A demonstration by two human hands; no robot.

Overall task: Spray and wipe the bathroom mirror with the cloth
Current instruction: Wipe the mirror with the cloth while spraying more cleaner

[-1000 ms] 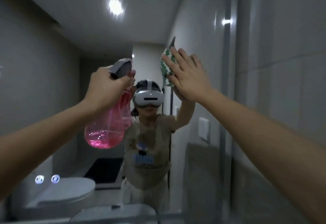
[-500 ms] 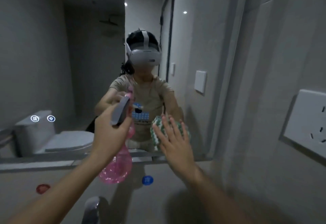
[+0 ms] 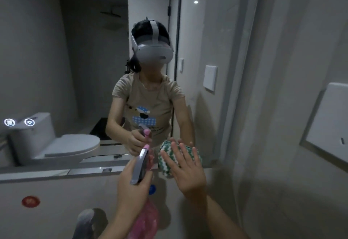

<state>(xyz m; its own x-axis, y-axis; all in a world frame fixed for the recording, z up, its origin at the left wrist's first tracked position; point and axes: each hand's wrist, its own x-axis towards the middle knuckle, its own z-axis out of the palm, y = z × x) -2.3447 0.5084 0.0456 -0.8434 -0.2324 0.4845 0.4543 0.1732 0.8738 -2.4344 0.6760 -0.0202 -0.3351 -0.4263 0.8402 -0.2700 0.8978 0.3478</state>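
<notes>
The bathroom mirror (image 3: pixel 79 54) fills the upper left and middle of the head view; its bottom edge runs just above the wall strip. My right hand (image 3: pixel 185 171) lies flat with fingers spread, pressing a green-and-white patterned cloth (image 3: pixel 166 160) against the mirror's lower edge. My left hand (image 3: pixel 131 188) grips a pink spray bottle (image 3: pixel 146 218) by its grey trigger head, nozzle pointing up toward the glass, just left of the cloth. The mirror reflects a person wearing a headset, with both hands and the bottle.
A chrome tap (image 3: pixel 85 221) rises at the bottom left, below red (image 3: pixel 30 201) and blue (image 3: pixel 152 189) round markers on the wall strip. A white socket plate (image 3: pixel 325 120) sits on the right wall. A toilet shows in the reflection at the left.
My right hand and the cloth have come down from high on the mirror to its bottom edge. The left hand with the bottle also dropped, and my view tilted downward.
</notes>
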